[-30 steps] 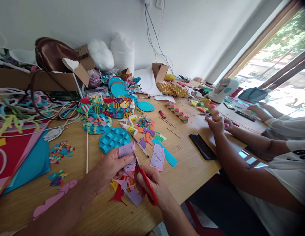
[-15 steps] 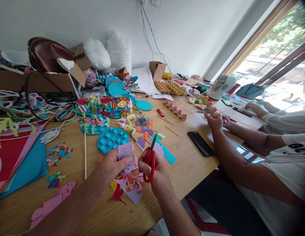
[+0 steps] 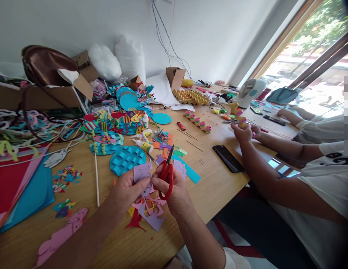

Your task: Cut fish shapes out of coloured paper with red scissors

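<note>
My left hand (image 3: 126, 191) pinches a small lilac paper piece (image 3: 142, 172) with a star outline drawn on it, just above the wooden table (image 3: 218, 183). My right hand (image 3: 174, 192) grips red-handled scissors (image 3: 166, 175), blades closed and pointing up and away from the paper. Thumb and fingers of the right hand also touch the paper's right edge. Below both hands lies a heap of pink, lilac, yellow and red paper offcuts (image 3: 147, 215).
A blue woven paper disc (image 3: 126, 160), glue bottles (image 3: 142, 145), coloured fish cut-outs and a thin wooden stick (image 3: 96, 177) lie ahead. Foam sheets (image 3: 19, 183) at the left. A black phone (image 3: 228, 158) lies right. Another person's hands (image 3: 243, 132) work on a small craft piece.
The scissors left the paper's edge and swung upright in my right hand, which moved left to the paper. The view shifted slightly right.
</note>
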`<control>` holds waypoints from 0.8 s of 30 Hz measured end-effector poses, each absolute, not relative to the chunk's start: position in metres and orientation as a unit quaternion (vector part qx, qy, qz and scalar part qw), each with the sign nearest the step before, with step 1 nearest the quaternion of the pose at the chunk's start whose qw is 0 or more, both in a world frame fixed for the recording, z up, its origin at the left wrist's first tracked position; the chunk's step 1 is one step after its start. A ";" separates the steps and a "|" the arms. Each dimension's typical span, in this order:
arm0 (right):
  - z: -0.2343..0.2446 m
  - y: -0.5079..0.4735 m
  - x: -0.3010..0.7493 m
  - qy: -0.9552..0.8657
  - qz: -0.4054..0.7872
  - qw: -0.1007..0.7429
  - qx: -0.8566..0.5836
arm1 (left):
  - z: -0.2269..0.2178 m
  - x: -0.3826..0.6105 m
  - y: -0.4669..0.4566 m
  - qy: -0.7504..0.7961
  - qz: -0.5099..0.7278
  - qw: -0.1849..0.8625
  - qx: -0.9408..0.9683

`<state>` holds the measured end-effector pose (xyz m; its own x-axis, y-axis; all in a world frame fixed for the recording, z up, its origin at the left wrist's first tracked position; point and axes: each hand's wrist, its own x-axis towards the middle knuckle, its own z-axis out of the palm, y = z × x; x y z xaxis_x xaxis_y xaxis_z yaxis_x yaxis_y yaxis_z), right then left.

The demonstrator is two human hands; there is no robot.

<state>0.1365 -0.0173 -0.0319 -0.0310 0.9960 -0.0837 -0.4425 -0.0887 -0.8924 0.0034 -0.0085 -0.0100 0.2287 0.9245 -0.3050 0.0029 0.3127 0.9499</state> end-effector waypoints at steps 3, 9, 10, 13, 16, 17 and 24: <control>-0.032 -0.016 0.135 -0.354 0.618 0.582 -0.394 | -0.012 0.004 -0.009 0.494 0.366 0.625 0.481; -0.031 -0.016 0.133 -0.358 0.598 0.594 -0.402 | -0.021 0.004 -0.012 0.478 0.377 0.616 0.499; -0.031 -0.016 0.133 -0.359 0.597 0.593 -0.404 | -0.021 0.004 -0.012 0.475 0.376 0.617 0.502; -0.031 -0.015 0.132 -0.364 0.595 0.585 -0.414 | -0.021 0.003 -0.012 0.469 0.364 0.622 0.511; -0.032 -0.014 0.132 -0.375 0.582 0.579 -0.431 | -0.021 0.001 -0.011 0.473 0.360 0.632 0.498; -0.032 -0.014 0.133 -0.381 0.577 0.576 -0.436 | -0.021 -0.001 -0.010 0.470 0.365 0.635 0.492; -0.039 -0.021 0.142 -0.476 0.577 0.484 -0.454 | -0.014 -0.008 -0.003 0.474 0.385 0.625 0.486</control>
